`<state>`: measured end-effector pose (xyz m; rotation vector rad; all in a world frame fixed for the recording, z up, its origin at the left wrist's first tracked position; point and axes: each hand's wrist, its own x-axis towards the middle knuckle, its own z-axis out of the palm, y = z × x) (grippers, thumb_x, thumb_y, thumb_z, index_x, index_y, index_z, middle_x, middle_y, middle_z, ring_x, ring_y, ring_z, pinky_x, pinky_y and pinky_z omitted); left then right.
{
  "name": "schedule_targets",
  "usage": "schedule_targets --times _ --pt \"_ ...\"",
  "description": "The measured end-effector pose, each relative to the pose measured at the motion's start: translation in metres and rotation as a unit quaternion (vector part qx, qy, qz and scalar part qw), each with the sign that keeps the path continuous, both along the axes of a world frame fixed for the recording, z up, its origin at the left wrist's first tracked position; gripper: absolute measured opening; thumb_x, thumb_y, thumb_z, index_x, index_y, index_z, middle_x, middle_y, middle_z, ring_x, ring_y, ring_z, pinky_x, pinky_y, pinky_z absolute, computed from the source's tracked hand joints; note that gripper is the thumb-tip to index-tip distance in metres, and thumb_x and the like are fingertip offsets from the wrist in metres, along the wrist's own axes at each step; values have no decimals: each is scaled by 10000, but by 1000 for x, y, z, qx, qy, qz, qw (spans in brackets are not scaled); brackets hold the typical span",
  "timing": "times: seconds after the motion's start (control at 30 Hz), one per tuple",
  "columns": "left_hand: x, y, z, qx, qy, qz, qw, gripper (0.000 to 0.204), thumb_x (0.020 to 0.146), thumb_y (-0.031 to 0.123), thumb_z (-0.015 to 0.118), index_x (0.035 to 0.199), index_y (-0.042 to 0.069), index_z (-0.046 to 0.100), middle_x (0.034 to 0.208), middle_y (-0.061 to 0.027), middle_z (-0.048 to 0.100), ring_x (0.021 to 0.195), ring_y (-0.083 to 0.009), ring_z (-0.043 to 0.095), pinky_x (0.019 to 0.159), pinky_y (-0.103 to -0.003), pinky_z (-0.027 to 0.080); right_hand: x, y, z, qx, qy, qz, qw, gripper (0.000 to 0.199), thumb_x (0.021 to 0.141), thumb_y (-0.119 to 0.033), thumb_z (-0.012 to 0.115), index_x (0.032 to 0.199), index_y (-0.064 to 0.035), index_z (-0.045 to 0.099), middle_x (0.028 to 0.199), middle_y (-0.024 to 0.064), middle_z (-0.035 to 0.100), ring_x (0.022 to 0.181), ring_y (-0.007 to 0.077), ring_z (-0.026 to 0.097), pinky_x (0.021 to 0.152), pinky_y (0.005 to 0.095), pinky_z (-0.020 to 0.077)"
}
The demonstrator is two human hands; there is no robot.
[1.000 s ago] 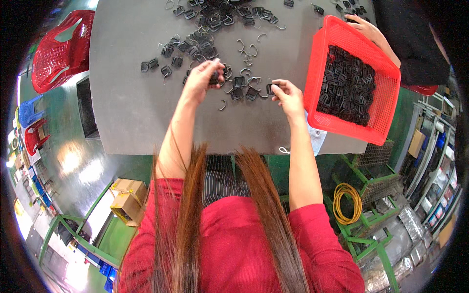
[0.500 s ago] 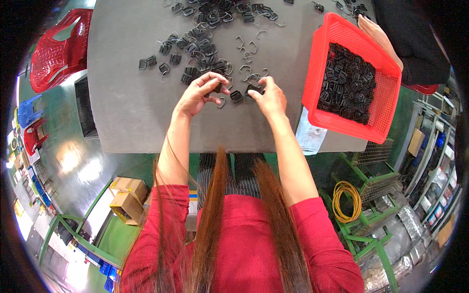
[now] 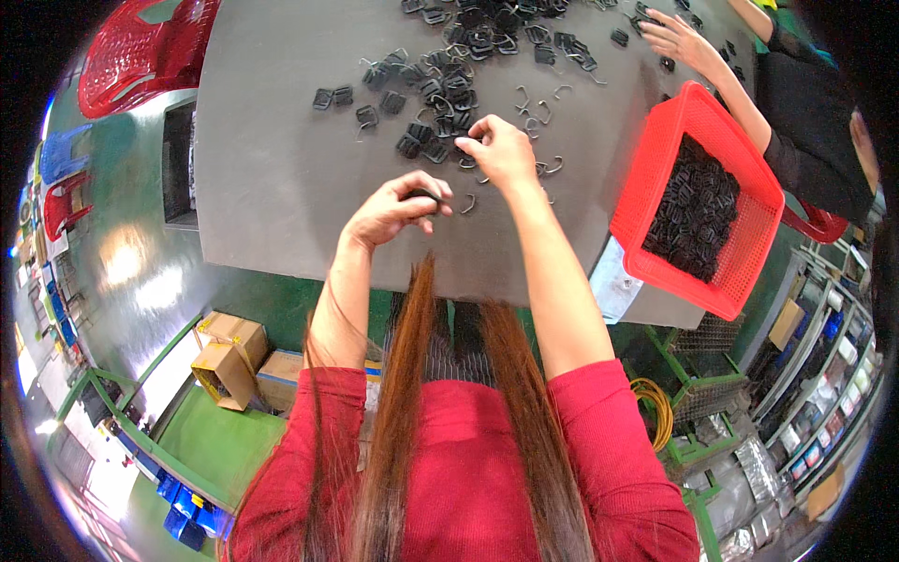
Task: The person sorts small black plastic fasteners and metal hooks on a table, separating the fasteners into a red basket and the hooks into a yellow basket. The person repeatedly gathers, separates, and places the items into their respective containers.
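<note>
My left hand (image 3: 398, 211) is closed round a small black plastic buckle (image 3: 423, 195), held just above the near part of the grey table (image 3: 281, 206). Farther off, my right hand (image 3: 506, 155) reaches to the near edge of a heap of black buckles (image 3: 449, 94), thumb and fingertips pinched together. What those fingertips grip, if anything, cannot be made out. A bent wire hook (image 3: 467, 203) lies between my hands, and several more wire hooks (image 3: 536, 112) are scattered right of the heap.
A red plastic basket (image 3: 629, 211) filled with black buckles stands at the table's right edge. Beyond it, another person's hand (image 3: 679, 39) reaches over loose buckles. Red chairs (image 3: 140, 61) stand left of the table; cardboard boxes (image 3: 225, 370) sit below left.
The view has shifted. My right hand has left a buckle and moved left to the heap; my left hand has drawn nearer me with its buckle. The other person's hand has left the basket's side.
</note>
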<state>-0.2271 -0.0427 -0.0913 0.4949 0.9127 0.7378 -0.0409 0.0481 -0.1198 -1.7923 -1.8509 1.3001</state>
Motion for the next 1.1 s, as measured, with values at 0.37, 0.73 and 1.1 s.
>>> schedule_targets --times 0.37,0.73,1.1 --pt "-15 23 -41 172 630 59 755 385 714 304 772 933 43 592 616 -23 506 596 -103 485 562 -278 426 -57 -7 19 152 -150 20 977 333 732 -248 725 984 -124 546 989 97 533 844 312 623 687 431 510" --pt "-62 49 -24 15 261 126 957 227 813 250 695 903 60 612 667 31 551 601 -98 527 470 -222 401 -19 4 6 18 46 -84 995 288 692 -204 763 867 -19 629 842 59 560 684 162 548 618 291 453" --pt "-31 65 -48 281 587 24 759 310 720 255 745 905 71 578 791 -74 572 716 -229 587 629 -358 470 17 7 26 -215 245 -163 931 242 758 -255 713 856 -58 613 670 26 596 610 97 540 487 228 403"
